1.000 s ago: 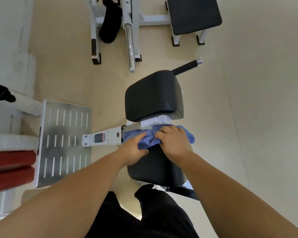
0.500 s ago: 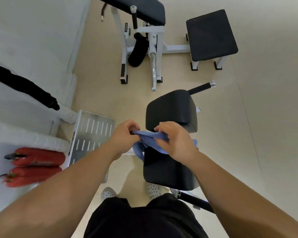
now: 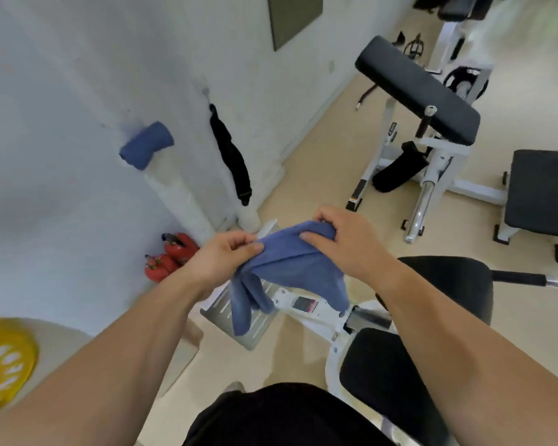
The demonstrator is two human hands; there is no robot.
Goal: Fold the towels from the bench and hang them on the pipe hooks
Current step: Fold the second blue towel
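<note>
Above the near end of the black bench (image 3: pixel 397 375), clear of its pads, a blue towel (image 3: pixel 290 265) hangs in the air between the person's two hands. The left hand (image 3: pixel 223 257) pinches the towel's left upper edge between the thumb and curled fingers. The right hand (image 3: pixel 345 243) grips the other end, with its fingers curled over a bunched fold and the thumb pressed on the front. The cloth sags between them, and two loose tails drop in front of the slotted metal footplate (image 3: pixel 255 326). On the wall to the left, a second blue towel (image 3: pixel 147 144) sits folded over the top of a white pipe (image 3: pixel 178 201); what holds it there cannot be made out. Further along the wall a black cloth (image 3: pixel 231 152) hangs down. Two red extinguishers (image 3: pixel 171 255) lie on the floor near the base of the pipe, and a blurred yellow basket (image 3: pixel 4 358) shows at the lower left edge.
</note>
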